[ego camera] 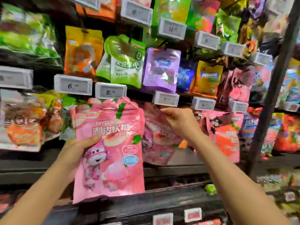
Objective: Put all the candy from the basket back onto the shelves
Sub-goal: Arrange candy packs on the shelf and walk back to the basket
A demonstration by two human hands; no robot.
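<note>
Head view. Your left hand (76, 148) holds the pink bag (108, 148) upright in front of the shelves, thumb across its face and fingers curled behind its left edge; what looks like a second pink edge shows behind it at upper left, though whether you hold more than one bag cannot be told. Your right hand (180, 122) reaches to the hung bag (159, 135) of the same pink print, fingers bent and pinching near its top; the blur hides exactly what they close on. The basket is out of view.

Handling, as a judgement: the pink bag is a soft, light film pouch, glossy and so a little slippery; it will flex rather than stay flat, and its contents should take no harm from a firm pinch; grip it by the stiffer sealed top strip, just beside the hang slot (108, 108), so that the slot stays free for the peg.

Surroundings: price tags (110, 90) stand just above the pink row; a green bag (126, 65) and a purple bag (159, 70) hang on the row above; an orange-red bag (225, 133) hangs just right of the pink ones; a dark post (274, 82) rises at the right. Obstruction, as a judgement: the hung bag covers the peg, and the tag above crowds the approach to the slot.
</note>
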